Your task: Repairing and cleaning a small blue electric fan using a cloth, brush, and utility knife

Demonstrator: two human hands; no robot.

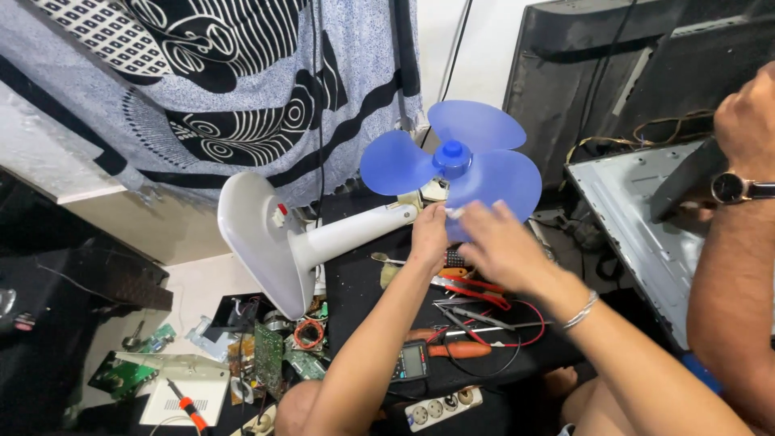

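A: On the black table lies a white fan, tipped on its side. Its round base points left & its blue fan blade sits up at the right end.

B: Where's the left hand?

A: Right under the blade, at the top of the fan's neck. Fingers are curled in there, touching the fan. Looks like it pinches sth small & white w/ the other hand, but I can't tell what.

B: And the right hand?

A: Just beside the left one, in front of the lowest blue wing. It's blurry. Fingers are half bent, tips meet the left hand's. Can't tell if it grips tight. It has a silver bracelet on the wrist.

B: What else is near?

A: A multimeter w/ red & black wires lies below the hands. A power strip is at the table's near edge. Green circuit boards lie on the floor, left. Another person's arm w/ a watch is at the far right, by a grey metal panel.
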